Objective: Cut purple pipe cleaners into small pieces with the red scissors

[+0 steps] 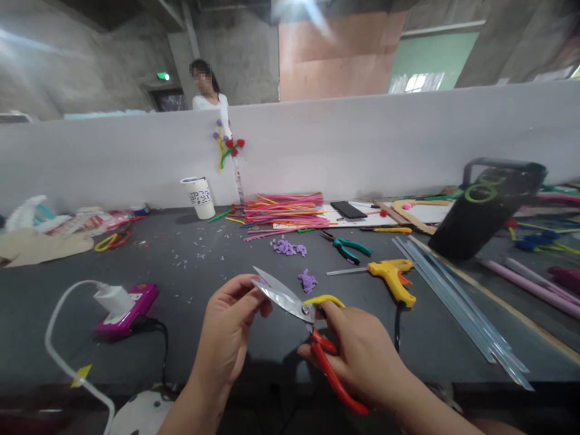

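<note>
My right hand point(362, 353) grips the red and yellow handles of a pair of scissors point(294, 302), blades open and pointing up-left. My left hand point(231, 326) is pinched at the blade tips on a tiny purple piece I can barely see. Small purple fuzzy clippings point(308, 281) lie on the dark grey table point(203, 254) just beyond the scissors, and a larger purple heap point(289, 246) lies farther back.
A yellow glue gun point(392, 277), green-handled pliers point(347, 246), clear glue sticks point(453, 290), a pile of coloured pipe cleaners point(285, 211), a paper cup point(199, 196), a phone point(348, 209), a magenta power strip with white plug point(127, 305). Black bin point(484, 208) at right. A person stands behind the white partition point(362, 145).
</note>
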{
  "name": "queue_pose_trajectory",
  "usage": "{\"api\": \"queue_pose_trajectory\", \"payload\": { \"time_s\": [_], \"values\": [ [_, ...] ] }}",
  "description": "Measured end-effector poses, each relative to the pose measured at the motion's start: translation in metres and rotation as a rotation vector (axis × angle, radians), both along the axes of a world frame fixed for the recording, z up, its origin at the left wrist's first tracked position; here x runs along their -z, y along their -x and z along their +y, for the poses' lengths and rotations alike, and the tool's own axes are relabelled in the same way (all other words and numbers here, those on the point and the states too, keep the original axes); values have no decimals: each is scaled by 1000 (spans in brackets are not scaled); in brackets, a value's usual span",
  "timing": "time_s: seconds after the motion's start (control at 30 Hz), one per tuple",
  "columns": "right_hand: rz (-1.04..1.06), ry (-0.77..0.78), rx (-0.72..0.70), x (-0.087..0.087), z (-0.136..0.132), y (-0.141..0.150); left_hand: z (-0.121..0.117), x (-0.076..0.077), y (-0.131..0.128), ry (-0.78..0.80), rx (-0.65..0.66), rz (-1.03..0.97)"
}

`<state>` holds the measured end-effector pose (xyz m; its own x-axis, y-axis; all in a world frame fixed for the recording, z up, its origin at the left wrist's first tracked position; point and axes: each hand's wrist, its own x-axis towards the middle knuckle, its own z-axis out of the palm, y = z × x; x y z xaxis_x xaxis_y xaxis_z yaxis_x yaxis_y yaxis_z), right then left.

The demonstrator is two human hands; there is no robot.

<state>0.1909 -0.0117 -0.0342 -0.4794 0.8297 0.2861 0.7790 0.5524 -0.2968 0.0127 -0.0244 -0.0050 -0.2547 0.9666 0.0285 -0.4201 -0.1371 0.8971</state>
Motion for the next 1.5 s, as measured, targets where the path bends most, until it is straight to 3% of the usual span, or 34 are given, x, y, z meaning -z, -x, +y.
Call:
{"api": "queue_pose_trajectory", "payload": {
  "time_s": [1.5],
  "values": [
    [-51, -151, -12, 3, 2, -1, 1, 0, 5, 28, 23, 19]
  ]
}}
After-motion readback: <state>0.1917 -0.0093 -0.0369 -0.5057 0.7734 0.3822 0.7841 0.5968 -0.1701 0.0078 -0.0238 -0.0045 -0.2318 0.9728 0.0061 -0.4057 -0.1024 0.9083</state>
